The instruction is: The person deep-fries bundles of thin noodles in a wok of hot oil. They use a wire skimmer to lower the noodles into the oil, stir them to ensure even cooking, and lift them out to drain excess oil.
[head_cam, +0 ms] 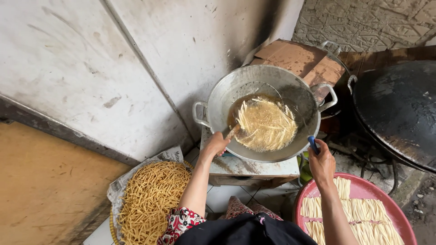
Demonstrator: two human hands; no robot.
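Observation:
A metal wok (227,90) with two handles sits on a small stove, holding hot oil and pale dough sticks (265,124) that are frying. My left hand (215,144) grips a wooden handle (233,132) that reaches into the oil at the wok's near left rim. My right hand (321,162) is closed around a blue handle (313,144) at the wok's near right rim; a wire skimmer (290,106) lies in the oil there.
A basket of golden fried sticks (150,199) on newspaper sits at lower left. A pink tray (399,213) of raw dough sticks is at lower right. A large black wok (399,109) stands to the right, cardboard (299,59) behind, a stained wall to the left.

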